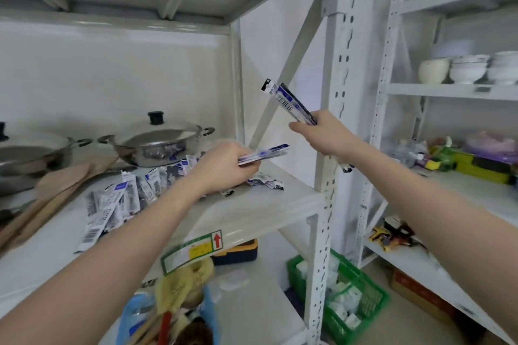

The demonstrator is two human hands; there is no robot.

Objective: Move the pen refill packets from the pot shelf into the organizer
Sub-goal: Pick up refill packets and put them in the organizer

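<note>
Two white metal racks fill the view, and my arms reach in between them. The pot shelf (252,204), the broad white board under my left hand, runs off to the left and carries two lidded steel pots: the nearer lidded pot (157,143) stands just beyond my left knuckles, the second pot (30,148) well off to their left at the frame edge. Wooden boards (56,190) lie flat left of my left wrist, in front of that pot.

Loose pen refill packets (117,199) lie scattered on the shelf, left of and below my left forearm, with a few more tucked just under my left fingers.

My left hand (224,168) hovers over the shelf, fingers curled, thumb and fingers pinching one slim blue-and-white packet (266,152) that sticks out to the right.

My right hand (328,134) is raised in front of the rack upright, fingers closed round a small bundle of packets (288,101); its top slants up and to the left, and a bit of it pokes out below my palm.

White bowls (465,70) are stacked on the right rack, above and right of my right hand. A green crate (361,297) sits on the floor below my right forearm.
</note>
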